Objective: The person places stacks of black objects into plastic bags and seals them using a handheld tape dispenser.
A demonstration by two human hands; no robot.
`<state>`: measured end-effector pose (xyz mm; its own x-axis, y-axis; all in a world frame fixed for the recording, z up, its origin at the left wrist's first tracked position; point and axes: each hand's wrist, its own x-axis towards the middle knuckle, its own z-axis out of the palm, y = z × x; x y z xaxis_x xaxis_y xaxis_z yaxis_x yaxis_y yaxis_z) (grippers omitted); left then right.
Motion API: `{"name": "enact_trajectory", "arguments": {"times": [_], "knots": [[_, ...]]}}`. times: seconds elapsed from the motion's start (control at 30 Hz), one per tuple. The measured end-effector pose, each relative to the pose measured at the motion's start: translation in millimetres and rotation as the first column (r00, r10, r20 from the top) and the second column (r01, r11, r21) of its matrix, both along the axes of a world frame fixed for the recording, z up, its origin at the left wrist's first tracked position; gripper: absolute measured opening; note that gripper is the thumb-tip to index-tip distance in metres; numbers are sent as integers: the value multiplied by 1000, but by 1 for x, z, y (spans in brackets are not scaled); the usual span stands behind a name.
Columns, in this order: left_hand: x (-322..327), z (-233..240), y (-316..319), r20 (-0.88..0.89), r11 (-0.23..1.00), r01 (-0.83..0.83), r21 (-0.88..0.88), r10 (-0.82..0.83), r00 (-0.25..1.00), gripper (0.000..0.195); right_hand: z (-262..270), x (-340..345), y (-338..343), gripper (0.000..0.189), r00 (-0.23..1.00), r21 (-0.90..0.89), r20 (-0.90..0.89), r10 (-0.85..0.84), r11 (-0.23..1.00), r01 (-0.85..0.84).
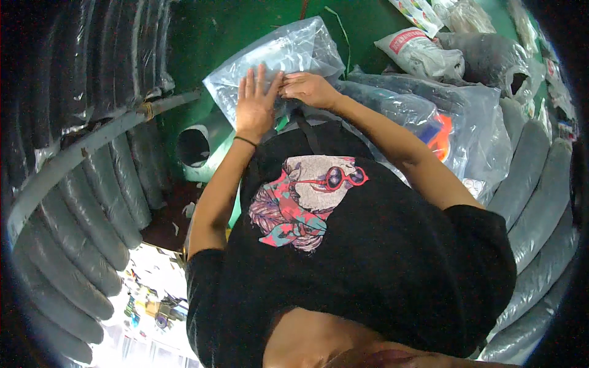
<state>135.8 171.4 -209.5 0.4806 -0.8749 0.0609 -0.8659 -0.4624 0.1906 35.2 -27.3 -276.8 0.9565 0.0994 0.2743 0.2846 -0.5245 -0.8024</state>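
A clear plastic bag (280, 48) lies creased on the green surface before me. My left hand (254, 103) rests palm down on its near part, with the fingers apart. Beside its thumb, my right hand (308, 89) touches the film with bent fingers. Whether those fingers pinch the film, I cannot tell. Something pale shows through the bag, but glare hides what it is. Close to my right forearm lie more clear plastic bags (481, 119), and an orange and blue item (441, 138) shows through them.
A hollow tube (195, 169) lies left of my left forearm. Plastic-wrapped grey rolls (94, 179) are stacked on the left behind a grey bar (115, 120). More wrapped rolls (536, 221) line the right side. A white sack with red print (421, 57) sits at the back right.
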Motion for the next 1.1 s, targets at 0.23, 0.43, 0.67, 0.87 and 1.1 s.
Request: {"name": "enact_trajectory", "arguments": {"times": [0.23, 0.43, 0.67, 0.87, 1.1], "knots": [[-2, -22, 3, -19, 992, -52, 117, 55, 998, 74, 77, 9, -16, 26, 799, -262, 217, -561, 755, 601], [17, -21, -22, 161, 982, 94, 161, -120, 980, 78, 25, 18, -17, 72, 917, -691, 82, -390, 641, 334], [41, -18, -15, 55, 979, 43, 198, -55, 997, 86, 161, -196, 13, 27, 81, -249, 226, -971, 22, 968], [40, -22, -22, 88, 991, 122, 53, -126, 988, 82, 109, -335, -32, 33, 164, -798, 345, -924, -197, 569], [51, -13, -21, 31, 983, 172, 63, -174, 984, 86, 47, -398, -64, 43, -321, -482, -1, -947, -281, 830]]}}
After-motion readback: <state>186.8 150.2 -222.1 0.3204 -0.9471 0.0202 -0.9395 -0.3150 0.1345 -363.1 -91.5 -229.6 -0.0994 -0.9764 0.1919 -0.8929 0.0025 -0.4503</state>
